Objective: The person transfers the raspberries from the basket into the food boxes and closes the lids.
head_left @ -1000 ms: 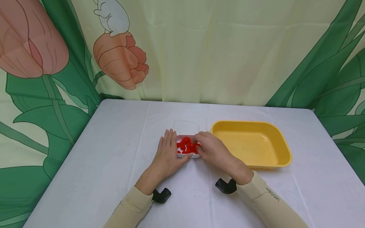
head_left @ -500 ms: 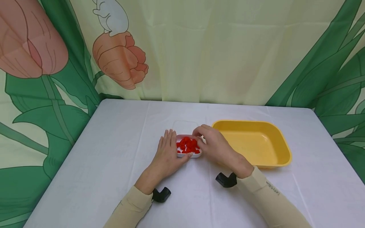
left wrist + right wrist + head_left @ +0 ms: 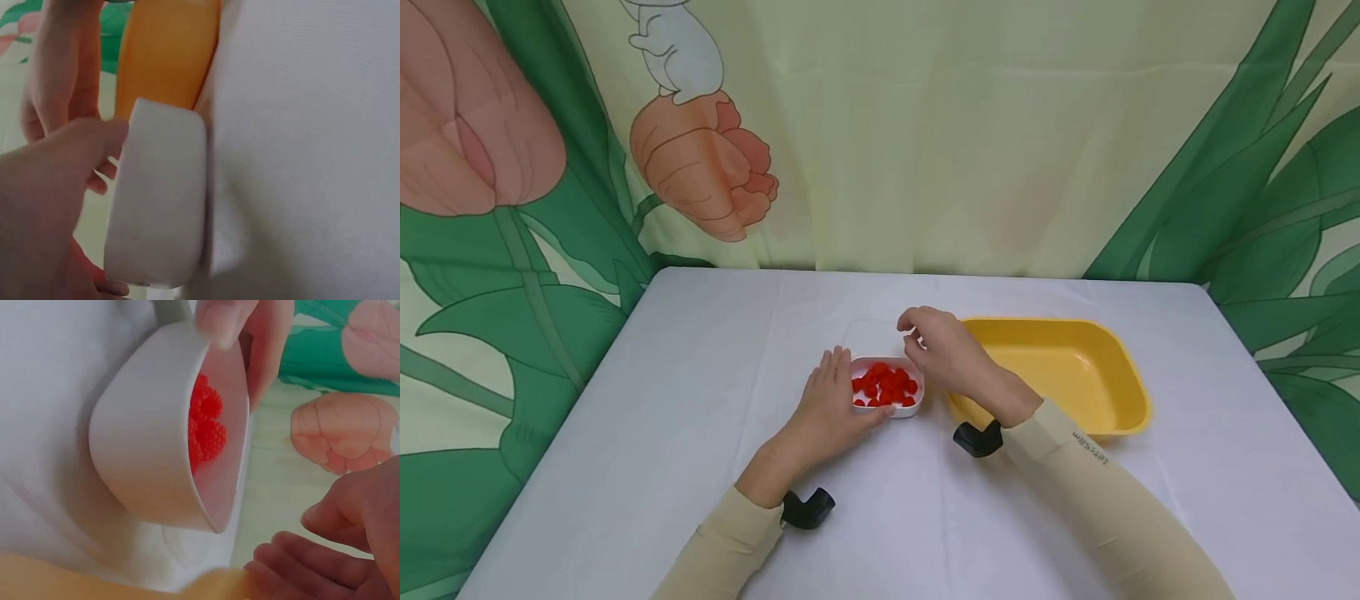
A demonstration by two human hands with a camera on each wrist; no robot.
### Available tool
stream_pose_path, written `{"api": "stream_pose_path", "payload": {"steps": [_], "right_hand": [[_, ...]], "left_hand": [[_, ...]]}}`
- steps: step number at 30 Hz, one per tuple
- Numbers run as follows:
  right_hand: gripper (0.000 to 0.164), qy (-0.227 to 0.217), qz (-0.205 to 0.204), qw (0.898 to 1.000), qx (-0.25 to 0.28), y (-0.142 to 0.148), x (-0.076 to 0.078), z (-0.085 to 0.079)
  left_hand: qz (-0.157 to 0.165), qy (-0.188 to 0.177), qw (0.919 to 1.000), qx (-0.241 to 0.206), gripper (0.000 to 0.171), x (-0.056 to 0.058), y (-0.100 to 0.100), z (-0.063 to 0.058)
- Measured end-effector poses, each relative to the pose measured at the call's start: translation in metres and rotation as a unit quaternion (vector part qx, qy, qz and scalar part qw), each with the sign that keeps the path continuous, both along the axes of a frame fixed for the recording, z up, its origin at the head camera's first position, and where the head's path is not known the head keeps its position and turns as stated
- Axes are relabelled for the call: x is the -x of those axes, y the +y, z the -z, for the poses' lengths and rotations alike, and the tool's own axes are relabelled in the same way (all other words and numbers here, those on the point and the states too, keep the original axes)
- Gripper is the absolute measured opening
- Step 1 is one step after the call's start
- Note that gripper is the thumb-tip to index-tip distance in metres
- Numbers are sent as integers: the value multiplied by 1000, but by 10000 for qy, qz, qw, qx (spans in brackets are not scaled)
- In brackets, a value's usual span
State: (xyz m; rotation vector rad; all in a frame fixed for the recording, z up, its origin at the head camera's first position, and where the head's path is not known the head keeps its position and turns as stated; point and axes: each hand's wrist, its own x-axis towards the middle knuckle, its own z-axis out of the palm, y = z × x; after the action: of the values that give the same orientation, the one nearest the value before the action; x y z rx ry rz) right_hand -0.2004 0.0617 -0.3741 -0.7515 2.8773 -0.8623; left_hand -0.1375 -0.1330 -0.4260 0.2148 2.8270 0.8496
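Observation:
A small white box (image 3: 908, 411) sits on the table with several red raspberries (image 3: 886, 385) inside; their bumpy skin shows in the right wrist view. My left hand (image 3: 829, 406) lies against the box's left side, fingers straight, its thumb along the near rim. In the left wrist view that thumb rests at the rim of the white box (image 3: 159, 194). Past the box's far right corner my right hand (image 3: 951, 350) hovers in the air, fingers loosely bent. Nothing shows between its thumb and fingers (image 3: 312, 565) in the right wrist view.
A yellow tray (image 3: 1123, 379) stands to the right of the box, its left part overlapped by my right forearm. Just behind the box lies a clear, round-cornered sheet or lid (image 3: 872, 333). The white table (image 3: 715, 333) ends at a printed curtain (image 3: 985, 167).
My right hand has risen from the raspberries at the box's right end and moved back, away from the box. The left hand stays at the box. The head view has shifted slightly.

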Motion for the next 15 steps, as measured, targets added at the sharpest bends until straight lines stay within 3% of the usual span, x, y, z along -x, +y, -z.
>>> {"api": "stream_pose_path", "payload": {"steps": [5,15], "right_hand": [[28,-143,55,9998,-132,-5,11,-5],[45,-781,264,9943,-678,-10,32,-13]], "left_hand": [[-44,-302,9986,-429,102,8,-10,-6],[-367,-795,9903,-1082,85,43,-30,-25]]}}
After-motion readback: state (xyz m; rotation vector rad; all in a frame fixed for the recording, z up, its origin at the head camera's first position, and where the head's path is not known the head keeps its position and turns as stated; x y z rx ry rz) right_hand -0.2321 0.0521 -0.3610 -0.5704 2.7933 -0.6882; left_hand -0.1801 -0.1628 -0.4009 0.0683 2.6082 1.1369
